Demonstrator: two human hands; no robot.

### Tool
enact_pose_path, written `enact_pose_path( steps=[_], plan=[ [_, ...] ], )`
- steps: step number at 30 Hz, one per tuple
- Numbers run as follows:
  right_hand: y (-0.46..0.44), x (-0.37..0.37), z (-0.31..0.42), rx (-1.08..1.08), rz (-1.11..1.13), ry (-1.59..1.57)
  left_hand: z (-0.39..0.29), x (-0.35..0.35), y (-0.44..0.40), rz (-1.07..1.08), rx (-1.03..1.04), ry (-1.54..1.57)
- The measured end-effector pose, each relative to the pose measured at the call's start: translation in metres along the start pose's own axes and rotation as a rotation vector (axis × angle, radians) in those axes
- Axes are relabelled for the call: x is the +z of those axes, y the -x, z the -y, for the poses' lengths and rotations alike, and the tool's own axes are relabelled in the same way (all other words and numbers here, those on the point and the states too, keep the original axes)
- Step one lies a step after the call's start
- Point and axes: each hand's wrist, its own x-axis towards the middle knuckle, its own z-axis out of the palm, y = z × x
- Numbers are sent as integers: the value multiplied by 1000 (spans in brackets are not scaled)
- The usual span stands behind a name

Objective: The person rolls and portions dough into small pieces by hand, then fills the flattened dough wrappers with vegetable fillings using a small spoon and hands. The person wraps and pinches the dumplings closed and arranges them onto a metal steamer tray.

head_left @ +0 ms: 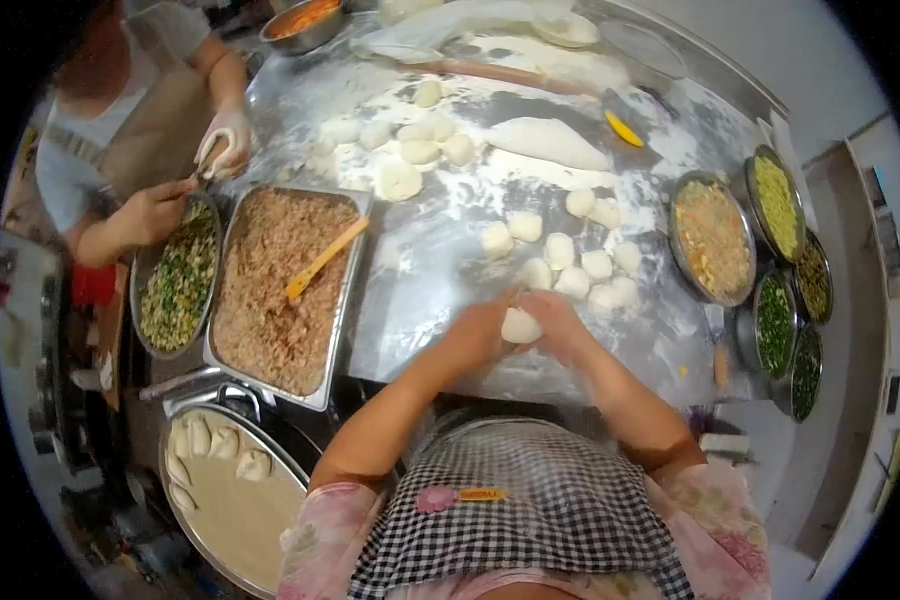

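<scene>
Dough piece [521, 325] is between your two hands, at the near edge of the table [425, 325], just nearer you than the cluster of small dough lumps [572, 282]. Your left hand [558, 322] has its fingers curled in on the dough piece from the right. Your right hand [482, 332] has its fingers bent around it from the left. Both sets are closed on it, hands almost meeting; fingertips blurred, so can't tell the exact gaps.

Beyond the lumps: long dough slab [550, 143] on floured metal, yellow scraper [623, 128] near its far right end, rolling pin [510, 76] farther back. More flattened dough rounds [420, 152] to the far left of the slab.

Right side: oval filling bowl [714, 240], with bowls of chopped greens and yellowish shreds beside it. Left side: meat filling tray [270, 300] with wooden spatula [327, 260] lying in it, then mixed greens bowl [178, 285]. Co-worker's hands are over that bowl. Round pan [240, 500] below the tray holds shaped dough pieces.
</scene>
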Motion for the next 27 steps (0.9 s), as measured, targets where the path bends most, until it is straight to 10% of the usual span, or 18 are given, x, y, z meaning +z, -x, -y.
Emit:
enact_pose_path(
  steps=[2, 8, 13, 17, 20, 25, 27],
  plan=[
    [11, -7, -6, -381, -176, 621, 10, 22, -12, 81, -46, 193],
    [27, -31, -34, -994, -221, 1159, -8, 56, -10, 393, -218, 970],
    [56, -29, -30, -823, -278, 870, -20, 61, -5, 492, -190, 1074],
    [44, -26, -57, -811, -485, 778, -29, 65, 4, 276, 140, 474],
    [-11, -58, -61, -633, -546, 1446, -89, 14, 13, 404, 138, 268],
    [4, -61, -50, -742, -334, 270, -113, -15, 3, 118, 479, -51],
    [20, -40, -24, -37, -171, -874, -89, -20, -4, -61, 495, -282]
  ],
)
